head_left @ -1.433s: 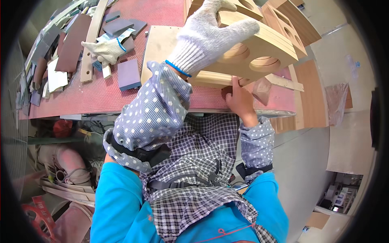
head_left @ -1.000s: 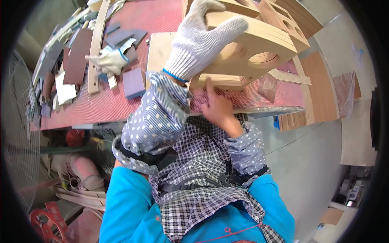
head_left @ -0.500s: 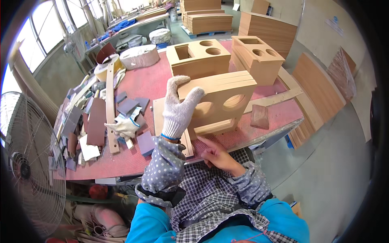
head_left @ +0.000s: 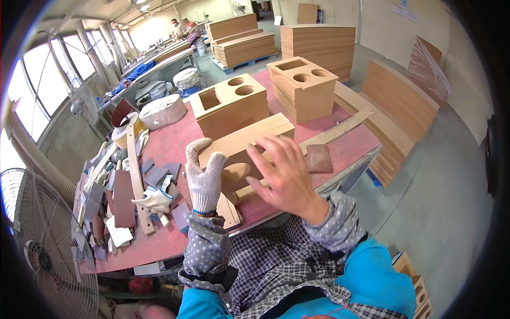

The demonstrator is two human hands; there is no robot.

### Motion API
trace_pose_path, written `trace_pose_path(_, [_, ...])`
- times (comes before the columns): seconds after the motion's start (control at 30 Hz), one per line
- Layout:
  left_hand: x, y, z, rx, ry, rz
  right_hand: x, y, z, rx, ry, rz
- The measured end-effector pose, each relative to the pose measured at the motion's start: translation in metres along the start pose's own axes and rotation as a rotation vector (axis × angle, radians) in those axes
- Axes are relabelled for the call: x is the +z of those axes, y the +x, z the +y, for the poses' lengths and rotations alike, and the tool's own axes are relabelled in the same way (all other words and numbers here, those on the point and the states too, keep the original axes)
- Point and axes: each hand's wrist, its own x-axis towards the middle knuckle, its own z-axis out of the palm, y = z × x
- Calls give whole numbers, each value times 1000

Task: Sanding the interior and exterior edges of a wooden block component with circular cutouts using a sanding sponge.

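Note:
A light wooden box (head_left: 249, 131) stands on its side in front of me, round cut-outs facing me and a grooved edge on top. My left hand (head_left: 204, 178), in a white knitted glove, grips its upper left end between thumb and fingers. My bare right hand (head_left: 284, 173) is held before the box's right part with its fingers spread, holding nothing; whether a fingertip touches the wood I cannot tell. The hand hides part of the cut-outs. Just beyond stand two similar boxes, the left one (head_left: 234, 111) and the right one (head_left: 305, 98), with round and rectangular openings upward.
Sanding pads and scraps, including a brown sheet (head_left: 125, 199), clutter the left of the red-topped table (head_left: 164, 141). A spare glove (head_left: 154, 201) lies there. At right are a brown block (head_left: 319, 158) and a wooden strip (head_left: 340, 129). A fan (head_left: 45, 255) stands at left; stacked boards (head_left: 319, 48) stand behind.
My right hand has risen from below the box to in front of it, its fingers spreading. The left hand keeps its hold on the box. The view has shifted, showing more of the room.

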Motion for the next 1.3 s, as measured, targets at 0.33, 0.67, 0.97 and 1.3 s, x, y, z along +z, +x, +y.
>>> trace_pose_path(0.33, [-6,15,-15,78,185,-1,39,76,41,-138,-50,-415])
trace_pose_path(0.67, [-17,-19,-45,-213,65,-128,50,78,46,-150,-71,-413])
trace_pose_path(0.97, [3,-24,-48,-32,240,-248,1,55,69,-3,-34,-270])
trace_pose_path(1.3, [55,27,75,249,1052,-705,3,-81,105,779,800,209])
